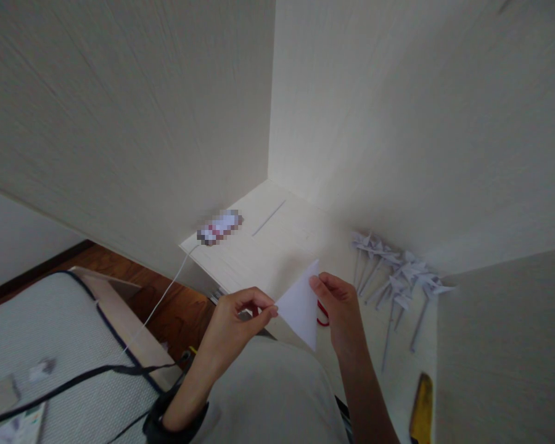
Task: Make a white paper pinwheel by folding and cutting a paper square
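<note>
Both hands, left hand (pixel 234 320) and right hand (pixel 340 308), are pinching a folded paper triangle (pixel 300 307) at opposite corners, apparently mid-fold; next fold needs aligned edges.

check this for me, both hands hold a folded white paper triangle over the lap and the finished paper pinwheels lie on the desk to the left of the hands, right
Not quite. The head view shows the paper pinwheels on the desk to the right of the hands, not the left. The rest holds: the left hand and right hand hold the folded white paper triangle over the lap.

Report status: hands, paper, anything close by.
Left hand and right hand both pinch the folded white paper triangle. Paper pinwheels lie right. Red item partly hidden behind.
</note>
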{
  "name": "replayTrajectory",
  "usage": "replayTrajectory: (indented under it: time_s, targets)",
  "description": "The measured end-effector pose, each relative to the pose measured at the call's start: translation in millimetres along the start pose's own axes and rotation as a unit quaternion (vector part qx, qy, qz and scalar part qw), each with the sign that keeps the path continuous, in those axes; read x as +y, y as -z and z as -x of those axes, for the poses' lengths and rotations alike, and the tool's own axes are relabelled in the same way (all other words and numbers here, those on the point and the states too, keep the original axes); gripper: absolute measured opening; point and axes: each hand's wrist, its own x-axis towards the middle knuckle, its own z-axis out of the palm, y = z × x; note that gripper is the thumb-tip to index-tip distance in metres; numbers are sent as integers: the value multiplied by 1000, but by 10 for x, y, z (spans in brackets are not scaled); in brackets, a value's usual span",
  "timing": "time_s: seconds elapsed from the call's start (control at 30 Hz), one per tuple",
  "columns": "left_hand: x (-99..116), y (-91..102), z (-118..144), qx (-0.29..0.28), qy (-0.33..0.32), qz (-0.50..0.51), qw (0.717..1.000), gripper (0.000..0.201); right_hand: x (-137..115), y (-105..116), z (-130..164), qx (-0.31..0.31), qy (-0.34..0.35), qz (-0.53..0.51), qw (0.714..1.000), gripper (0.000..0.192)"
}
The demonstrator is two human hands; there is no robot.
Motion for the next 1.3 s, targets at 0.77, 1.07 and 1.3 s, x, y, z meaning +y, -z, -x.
replayTrajectory:
  time_s: [0.77,1.07,1.3]
  targets:
    - [-56,68,-44,-32,3,-16,999,15,-5,93,-47,4,61,-50,997,11]
    - [-28,71,-61,60,-53,98,992,17,-44,156,-2,-55,60,-33,996,15]
    - [6,39,-31,107,-89,90,986,16,-118,85,90,-37,105,-29,993,15]
